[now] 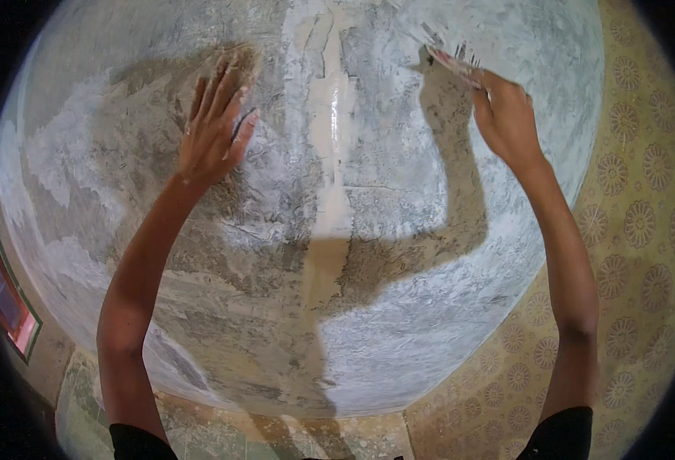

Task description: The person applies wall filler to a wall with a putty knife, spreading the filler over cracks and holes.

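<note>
A grey, mottled plastered wall (pixel 383 322) fills the middle of the view, with a vertical strip of pale filler (pixel 333 123) down its centre. My left hand (pixel 213 126) is on the wall left of the strip, fingers stretched out and whitened with powder; whether the palm presses the surface I cannot tell. My right hand (pixel 506 115), raised at the upper right, grips a putty-smeared flat scraper (pixel 456 65) whose blade is at the wall. Dark shadows of my arms fall across the plaster.
A yellowish, flower-patterned wall (pixel 638 226) runs along the right side. At the far left is a green-edged opening (pixel 11 291) with pink and blue inside. Along the bottom lies a greenish tiled floor (pixel 211 441) spattered with pale material.
</note>
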`<state>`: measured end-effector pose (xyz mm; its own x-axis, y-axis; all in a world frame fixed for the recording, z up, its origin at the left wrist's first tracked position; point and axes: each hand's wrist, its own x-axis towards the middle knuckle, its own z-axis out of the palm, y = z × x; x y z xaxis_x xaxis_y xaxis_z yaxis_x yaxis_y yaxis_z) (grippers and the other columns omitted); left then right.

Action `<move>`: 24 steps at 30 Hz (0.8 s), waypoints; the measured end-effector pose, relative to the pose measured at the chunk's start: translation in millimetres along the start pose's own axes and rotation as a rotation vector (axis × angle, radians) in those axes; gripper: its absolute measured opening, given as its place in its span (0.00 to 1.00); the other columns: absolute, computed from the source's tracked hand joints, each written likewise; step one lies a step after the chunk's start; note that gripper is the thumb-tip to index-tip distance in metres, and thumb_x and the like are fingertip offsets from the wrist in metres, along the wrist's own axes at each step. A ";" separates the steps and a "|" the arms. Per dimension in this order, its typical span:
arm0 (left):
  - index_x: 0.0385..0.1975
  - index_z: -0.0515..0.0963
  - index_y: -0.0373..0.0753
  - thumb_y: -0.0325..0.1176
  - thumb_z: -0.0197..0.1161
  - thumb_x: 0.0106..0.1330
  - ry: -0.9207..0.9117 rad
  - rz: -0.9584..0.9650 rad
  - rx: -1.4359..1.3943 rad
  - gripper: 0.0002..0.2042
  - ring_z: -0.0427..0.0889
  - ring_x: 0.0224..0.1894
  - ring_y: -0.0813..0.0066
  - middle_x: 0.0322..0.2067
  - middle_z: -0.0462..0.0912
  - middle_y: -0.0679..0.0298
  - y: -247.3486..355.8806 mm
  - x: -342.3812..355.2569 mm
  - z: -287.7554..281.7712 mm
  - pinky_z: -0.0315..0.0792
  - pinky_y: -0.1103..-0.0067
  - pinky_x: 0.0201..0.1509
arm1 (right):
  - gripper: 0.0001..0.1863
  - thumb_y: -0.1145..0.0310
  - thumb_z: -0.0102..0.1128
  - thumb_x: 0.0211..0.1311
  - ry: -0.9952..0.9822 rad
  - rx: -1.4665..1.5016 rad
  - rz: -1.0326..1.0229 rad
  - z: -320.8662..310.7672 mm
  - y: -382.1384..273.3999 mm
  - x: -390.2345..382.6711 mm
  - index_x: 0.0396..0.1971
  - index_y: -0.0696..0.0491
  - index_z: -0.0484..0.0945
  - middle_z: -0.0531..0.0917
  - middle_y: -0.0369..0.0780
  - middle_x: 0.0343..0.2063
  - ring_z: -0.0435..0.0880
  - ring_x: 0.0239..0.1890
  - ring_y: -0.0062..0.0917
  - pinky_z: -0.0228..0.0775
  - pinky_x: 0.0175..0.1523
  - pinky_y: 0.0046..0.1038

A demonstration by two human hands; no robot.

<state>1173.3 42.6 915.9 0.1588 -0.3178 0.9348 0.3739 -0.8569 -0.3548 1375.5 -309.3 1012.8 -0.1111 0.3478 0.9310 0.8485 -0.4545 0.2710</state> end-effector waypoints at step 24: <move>0.72 0.56 0.33 0.45 0.45 0.76 -0.042 -0.189 -0.656 0.30 0.53 0.75 0.52 0.72 0.57 0.47 -10.2 -39.0 -7.3 0.46 0.64 0.77 | 0.16 0.74 0.52 0.60 -0.057 -0.119 -0.113 5.2 6.8 -6.4 0.46 0.56 0.81 0.83 0.49 0.32 0.82 0.37 0.49 0.70 0.49 0.46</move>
<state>1156.6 60.8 883.2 0.1853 -0.1339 0.9735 -0.2300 -0.9691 -0.0895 1384.6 -310.3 1007.5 -0.1693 0.4467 0.8785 0.7646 -0.5029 0.4031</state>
